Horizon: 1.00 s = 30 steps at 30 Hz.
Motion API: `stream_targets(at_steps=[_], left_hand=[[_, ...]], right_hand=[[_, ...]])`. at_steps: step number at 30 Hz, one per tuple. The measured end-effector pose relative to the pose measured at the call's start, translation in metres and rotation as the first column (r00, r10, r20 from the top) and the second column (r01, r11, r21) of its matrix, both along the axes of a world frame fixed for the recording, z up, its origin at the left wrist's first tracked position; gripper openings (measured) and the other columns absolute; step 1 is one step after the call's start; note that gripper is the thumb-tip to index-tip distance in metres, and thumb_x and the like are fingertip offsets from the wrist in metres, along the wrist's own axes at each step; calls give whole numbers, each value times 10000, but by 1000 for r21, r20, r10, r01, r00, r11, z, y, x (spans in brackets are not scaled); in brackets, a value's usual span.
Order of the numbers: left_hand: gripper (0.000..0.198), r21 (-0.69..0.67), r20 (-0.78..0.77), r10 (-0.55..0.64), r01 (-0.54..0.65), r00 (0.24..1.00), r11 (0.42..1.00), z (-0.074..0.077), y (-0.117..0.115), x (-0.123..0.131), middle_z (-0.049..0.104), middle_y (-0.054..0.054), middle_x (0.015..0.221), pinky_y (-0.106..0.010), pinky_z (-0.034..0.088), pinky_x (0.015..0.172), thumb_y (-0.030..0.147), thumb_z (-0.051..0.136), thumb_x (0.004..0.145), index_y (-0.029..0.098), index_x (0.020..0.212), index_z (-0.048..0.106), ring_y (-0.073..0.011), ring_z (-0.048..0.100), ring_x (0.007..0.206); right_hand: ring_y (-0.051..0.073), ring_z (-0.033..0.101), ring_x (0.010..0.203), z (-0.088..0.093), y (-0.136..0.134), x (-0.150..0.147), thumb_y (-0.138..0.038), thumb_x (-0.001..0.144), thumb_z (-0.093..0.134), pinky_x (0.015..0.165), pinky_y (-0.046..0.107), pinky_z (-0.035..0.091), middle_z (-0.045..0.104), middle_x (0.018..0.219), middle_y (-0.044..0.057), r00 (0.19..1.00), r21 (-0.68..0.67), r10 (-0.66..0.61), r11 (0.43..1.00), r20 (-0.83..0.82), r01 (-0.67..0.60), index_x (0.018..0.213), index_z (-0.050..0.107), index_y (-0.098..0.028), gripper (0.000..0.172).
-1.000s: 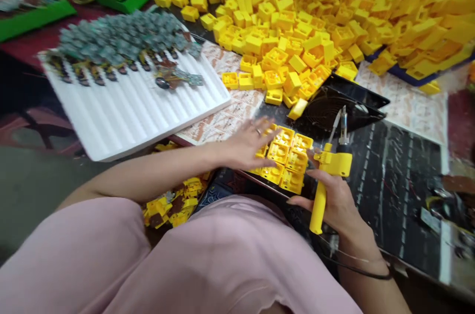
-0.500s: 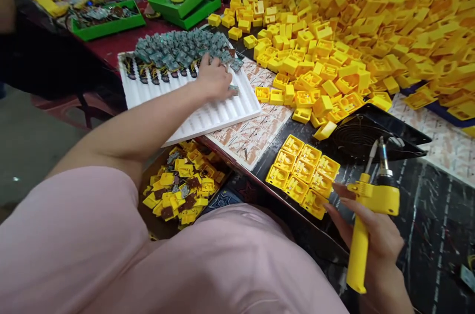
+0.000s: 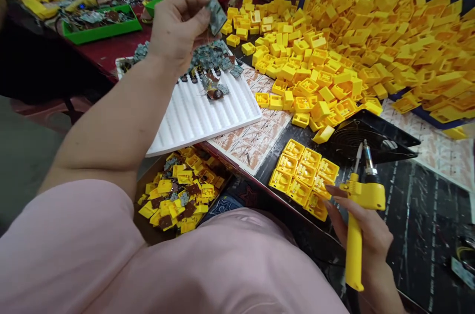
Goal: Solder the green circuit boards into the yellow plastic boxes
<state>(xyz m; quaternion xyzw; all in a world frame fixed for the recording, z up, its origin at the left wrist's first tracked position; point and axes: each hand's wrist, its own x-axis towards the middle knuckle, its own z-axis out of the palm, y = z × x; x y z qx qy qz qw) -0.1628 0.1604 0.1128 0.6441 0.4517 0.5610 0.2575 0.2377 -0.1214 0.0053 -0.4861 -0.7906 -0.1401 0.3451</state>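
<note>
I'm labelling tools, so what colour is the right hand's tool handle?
The tool handle is yellow, shown best in the head view.

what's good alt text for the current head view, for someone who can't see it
A person's left hand holds up a small grey circuit board near a ridged white tray, while the right hand grips a yellow pistol-shaped soldering tool beside nine open yellow plastic cases. More yellow pieces lie heaped behind.

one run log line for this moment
left hand: holds grey board above white tray | right hand: holds yellow soldering gun | yellow cases: in rows near right hand
</note>
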Motion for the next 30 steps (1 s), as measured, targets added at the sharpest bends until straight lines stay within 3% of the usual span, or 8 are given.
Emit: stream_targets(at_steps=[2,5,8,12,16,22,25,30], left_hand=[[491,-5,-95,-182,183,979,983,-2,-23,23,758,16,874,-360,554,689,701,814,724,256,909,720,-151,654,718],[306,-140,-511,-447,442,735,886,-29,-73,64,779,-32,848,-333,543,736,492,727,875,189,890,765,-162,693,741],[200,-204,-583,-536,528,611,824,-61,-119,94,792,-37,903,-282,539,786,290,687,895,183,1050,754,-168,734,831],[321,-286,-253,-647,583,719,760,-87,-147,106,794,-52,942,-271,576,827,313,708,903,168,1188,680,-171,763,864],[719,-399,224,-579,615,784,680,-103,-143,96,750,-166,1274,-374,620,947,539,752,879,164,1458,546,-246,770,1077],[760,-433,47,-643,596,765,676,-108,-144,99,721,-149,1359,-462,419,1241,837,564,877,168,1148,803,-323,612,1378],[784,-372,34,-632,597,774,711,-103,-151,111,776,-122,1249,-410,449,1216,877,501,878,185,1017,842,-299,660,1315],[563,-404,294,-447,533,845,743,-97,-163,125,825,-91,1063,-372,578,1039,727,756,813,192,957,859,-274,765,1085]], right_hand=[[203,783,750,2,6,-12,-198,908,796,645,272,592,811,957,33,996,-26,22,999,-87,-24,1102,660,-220,239],[220,794,858,5,19,-38,-269,910,800,739,295,637,804,1061,62,962,-98,40,993,-270,-68,1147,627,-237,295],[227,787,962,5,38,-67,-371,919,793,805,302,644,785,1133,71,929,-197,63,970,-366,-143,1153,604,-254,323],[170,763,792,0,53,-90,-401,957,743,697,263,625,759,970,4,872,-255,94,936,-480,-242,1092,592,-260,247],[116,715,690,-1,49,-96,-293,912,784,656,222,609,699,904,-42,753,-279,-10,932,-658,-231,1049,580,-263,248],[123,721,727,3,42,-96,-264,882,811,702,245,637,697,947,-21,746,-241,-18,952,-666,-192,1074,588,-264,294],[131,730,747,3,41,-97,-258,894,805,714,244,642,705,932,-21,798,-187,9,970,-603,-153,1083,598,-267,280],[128,720,669,2,40,-98,-290,909,799,638,211,624,687,826,-49,844,-143,9,984,-537,-102,1083,593,-272,270]])
